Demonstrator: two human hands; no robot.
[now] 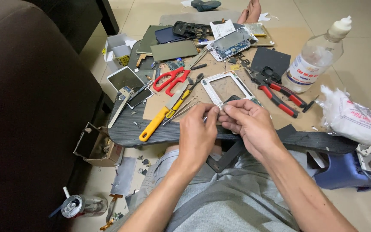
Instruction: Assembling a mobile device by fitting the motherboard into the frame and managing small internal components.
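I see a small, pale part (220, 111) pinched between both sets of fingertips, just above the near edge of the low dark table (125, 129); it is too small for me to tell what it is. My left hand (198, 131) closes thumb and forefinger on it from the left, the other fingers curled in. My right hand (247, 122) meets it from the right, fingers bunched together and tips pressed to the same part.

Just beyond the fingertips lies a white phone frame (227, 88), tilted on a sheet of brown cardboard (280, 38). Left of the frame I see red-handled scissors (171, 80), and nearer the table edge a yellow-handled knife (156, 121) with thin metal tweezers (181, 109) beside it. Right of the frame lie red-handled pliers (278, 96), and past them stands a clear plastic bottle (314, 58) with a white cap. A white bag of cotton (351, 118) sits at the table's right end. Farther back an opened phone (232, 43) shows its circuit board. A dark sofa (26, 107) fills the left side.
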